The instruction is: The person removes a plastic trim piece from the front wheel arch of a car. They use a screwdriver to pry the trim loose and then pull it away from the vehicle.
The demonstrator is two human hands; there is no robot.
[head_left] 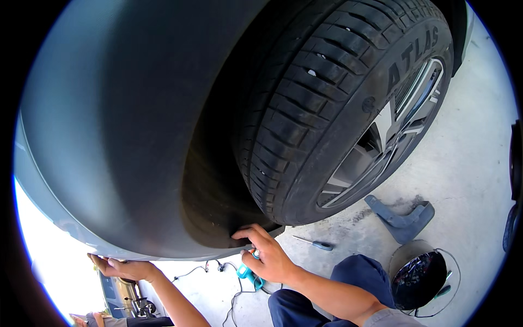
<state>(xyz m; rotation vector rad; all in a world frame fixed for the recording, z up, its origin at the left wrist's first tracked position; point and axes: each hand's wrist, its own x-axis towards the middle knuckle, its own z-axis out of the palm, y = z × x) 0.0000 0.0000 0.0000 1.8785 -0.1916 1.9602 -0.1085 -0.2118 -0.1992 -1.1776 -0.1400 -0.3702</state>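
A grey car bumper (144,163) curves down beside the tyre (305,125). Palm up, my left hand (125,268) lies against the bumper's lower edge at the left, fingers stretched and nothing visible in them. My right hand (269,259) is at the bottom corner of the dark wheel arch (210,210), just below the tyre. Its fingers bend over the bumper's lower edge, with the thumb beneath. Whether a small piece sits between those fingers is hard to make out. Behind that hand, a teal corded power tool (249,277) rests on the floor.
A screwdriver (321,246) and a dark mud flap (402,219) lie on the pale floor (463,163). Near my knee (357,278) stands a bucket (400,256) holding small parts and tools. Cables (235,305) trail below the bumper. Another person (101,320) appears at the lower left.
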